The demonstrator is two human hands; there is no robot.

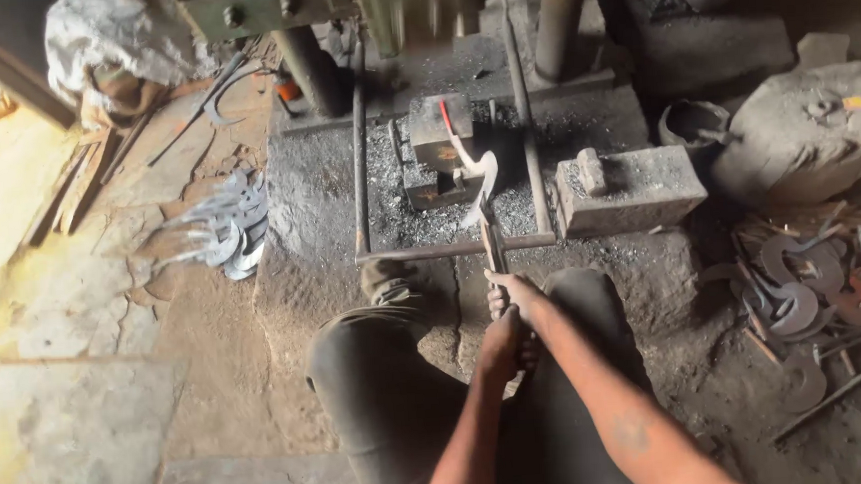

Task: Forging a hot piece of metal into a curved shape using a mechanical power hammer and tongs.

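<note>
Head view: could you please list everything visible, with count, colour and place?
Sickle blade: one, grey with a red-hot tip, on the anvil, gripped by tongs.
Anvil: one, dark grey, centre, under the hammer.
Tongs: one, dark, centre.
Block: one, grey, right of anvil.
Finished blades: a pile, silvery, left floor.
Rough blades: a pile, brown-grey, right floor.
Bowl: one, dark, upper right.
Left hand: on tongs.
Right hand: on tongs.

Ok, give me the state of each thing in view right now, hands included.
Curved blade: red-hot at its upper tip, lying on the anvil block.
Tongs: shut on the blade.
Left hand: gripping the tongs.
Right hand: gripping the tongs.
Hammer head: motion-blurred above the block.
Grey blades: piled, left.
Dark blanks: heaped, right.
</note>
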